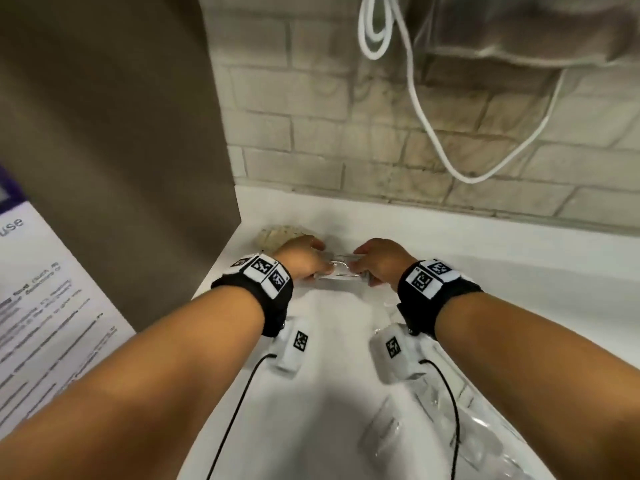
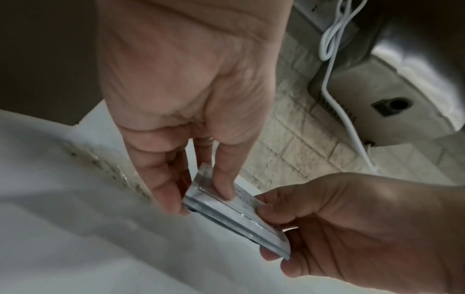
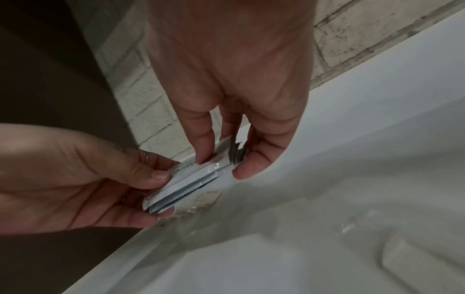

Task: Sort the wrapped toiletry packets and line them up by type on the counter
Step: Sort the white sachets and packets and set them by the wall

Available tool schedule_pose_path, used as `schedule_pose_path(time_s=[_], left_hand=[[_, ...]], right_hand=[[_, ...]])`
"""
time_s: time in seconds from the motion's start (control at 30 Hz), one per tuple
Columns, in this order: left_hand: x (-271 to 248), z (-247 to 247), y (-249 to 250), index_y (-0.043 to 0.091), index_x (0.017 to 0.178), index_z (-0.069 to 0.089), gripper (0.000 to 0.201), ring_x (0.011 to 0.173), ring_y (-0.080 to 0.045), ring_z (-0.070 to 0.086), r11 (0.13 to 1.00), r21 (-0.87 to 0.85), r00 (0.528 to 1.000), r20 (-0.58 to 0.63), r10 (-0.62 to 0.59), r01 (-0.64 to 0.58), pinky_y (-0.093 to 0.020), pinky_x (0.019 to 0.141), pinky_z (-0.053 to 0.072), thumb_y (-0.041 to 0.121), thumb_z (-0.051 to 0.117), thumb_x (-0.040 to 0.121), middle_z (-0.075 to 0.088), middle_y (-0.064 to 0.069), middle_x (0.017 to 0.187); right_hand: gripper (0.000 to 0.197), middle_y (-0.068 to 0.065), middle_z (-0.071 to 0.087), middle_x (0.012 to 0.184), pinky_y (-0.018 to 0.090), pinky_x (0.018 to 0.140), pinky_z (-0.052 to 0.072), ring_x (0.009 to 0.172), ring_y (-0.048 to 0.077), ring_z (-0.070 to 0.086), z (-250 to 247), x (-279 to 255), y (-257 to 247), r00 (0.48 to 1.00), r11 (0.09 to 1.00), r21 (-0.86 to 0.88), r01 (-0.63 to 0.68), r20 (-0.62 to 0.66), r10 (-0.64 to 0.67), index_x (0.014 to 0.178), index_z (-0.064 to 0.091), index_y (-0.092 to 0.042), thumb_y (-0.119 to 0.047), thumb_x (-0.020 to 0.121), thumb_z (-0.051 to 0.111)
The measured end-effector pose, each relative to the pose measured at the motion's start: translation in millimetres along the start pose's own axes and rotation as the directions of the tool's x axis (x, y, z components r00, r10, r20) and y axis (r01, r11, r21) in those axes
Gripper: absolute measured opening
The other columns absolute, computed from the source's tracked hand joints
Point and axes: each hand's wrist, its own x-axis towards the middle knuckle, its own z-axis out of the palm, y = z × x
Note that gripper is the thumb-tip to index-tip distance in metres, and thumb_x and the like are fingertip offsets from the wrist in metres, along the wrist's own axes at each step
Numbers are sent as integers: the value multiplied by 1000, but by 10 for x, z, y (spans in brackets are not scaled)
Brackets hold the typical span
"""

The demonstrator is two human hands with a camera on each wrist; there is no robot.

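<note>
A small stack of flat white wrapped packets (image 1: 341,270) stands on edge on the white counter (image 1: 519,282), held from both ends. My left hand (image 1: 304,259) pinches the stack's left end between thumb and fingers (image 2: 226,187). My right hand (image 1: 379,261) pinches its right end (image 3: 226,157). In the left wrist view the stack (image 2: 236,216) shows several thin packets pressed together, and the right wrist view shows the same stack (image 3: 186,185) slightly fanned. A beige textured packet (image 1: 280,235) lies on the counter just behind my left hand.
A brown panel (image 1: 121,150) closes off the left side, and a brick-pattern wall (image 1: 381,150) runs behind the counter. A white cable (image 1: 415,98) hangs down the wall from a grey appliance (image 2: 392,103). Clear wrapped items (image 1: 443,427) lie near the counter's front right.
</note>
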Motion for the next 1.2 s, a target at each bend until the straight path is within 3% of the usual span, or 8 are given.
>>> schedule_pose_path(time_s=[0.2, 0.5, 0.57, 0.63, 0.7, 0.77, 0.97, 1.2], left_hand=[[564, 160, 27, 13, 128, 57, 53, 86, -23, 67, 985, 175, 997, 69, -22, 10, -32, 78, 58, 22, 75, 79, 66, -9, 114], [663, 300, -7, 6, 129, 55, 59, 111, -28, 61, 963, 263, 998, -1, -63, 61, -33, 91, 53, 29, 75, 78, 59, -13, 129], [601, 292, 53, 11, 138, 44, 74, 120, -27, 54, 967, 248, 999, -28, -47, 52, -35, 98, 48, 40, 73, 77, 46, -10, 139], [543, 267, 98, 16, 141, 36, 86, 122, -26, 50, 936, 348, 999, 14, 44, -46, -36, 99, 46, 48, 75, 71, 40, -8, 140], [507, 238, 112, 19, 140, 32, 94, 120, -27, 51, 822, 542, 984, 107, 140, -176, -37, 95, 47, 44, 82, 64, 40, -7, 135], [516, 244, 74, 21, 139, 31, 98, 115, -28, 53, 685, 685, 969, 171, 179, -247, -41, 92, 50, 33, 86, 59, 42, -7, 132], [618, 288, -3, 22, 124, 41, 65, 96, -24, 59, 613, 717, 940, 196, 281, -333, -40, 77, 53, 25, 76, 69, 50, -4, 117], [848, 238, 4, 27, 121, 55, 43, 103, -25, 54, 563, 757, 930, 163, 329, -332, -38, 80, 51, 33, 64, 79, 47, -2, 114]], right_hand=[[31, 21, 70, 101, 44, 84, 57, 91, 34, 71, -36, 605, 185, 990, 964, -244, -102, 69, 122, 109, 68, 0, -20, 85, 66], [29, 0, 60, 63, 22, 46, 38, 55, 15, 56, 71, 783, 292, 984, 838, -528, -138, 25, 178, 97, 71, -8, -29, 79, 59], [35, 4, 62, 80, 24, 52, 42, 71, 22, 61, 31, 781, 319, 988, 842, -524, -126, 12, 155, 100, 67, -6, -35, 84, 57], [55, 6, 55, 110, 32, 77, 52, 98, 26, 61, -13, 687, 375, 994, 913, -396, -103, -10, 108, 116, 60, -12, -54, 80, 63], [93, 5, 42, 132, 42, 99, 45, 122, 28, 48, -44, 529, 388, 999, 935, -354, -14, 25, 24, 138, 43, -21, -65, 63, 73], [104, 5, 38, 138, 46, 101, 43, 129, 28, 37, -14, 435, 414, 993, 834, -541, 104, 102, -57, 146, 30, -24, -58, 60, 78], [65, 9, 47, 121, 45, 89, 48, 112, 30, 50, 8, 497, 460, 979, 774, -600, 204, 102, -179, 132, 39, -19, -27, 76, 70], [49, 9, 46, 117, 40, 85, 50, 103, 31, 57, -50, 792, 398, 981, 725, -664, 185, 81, -176, 129, 48, -16, -27, 83, 63]])
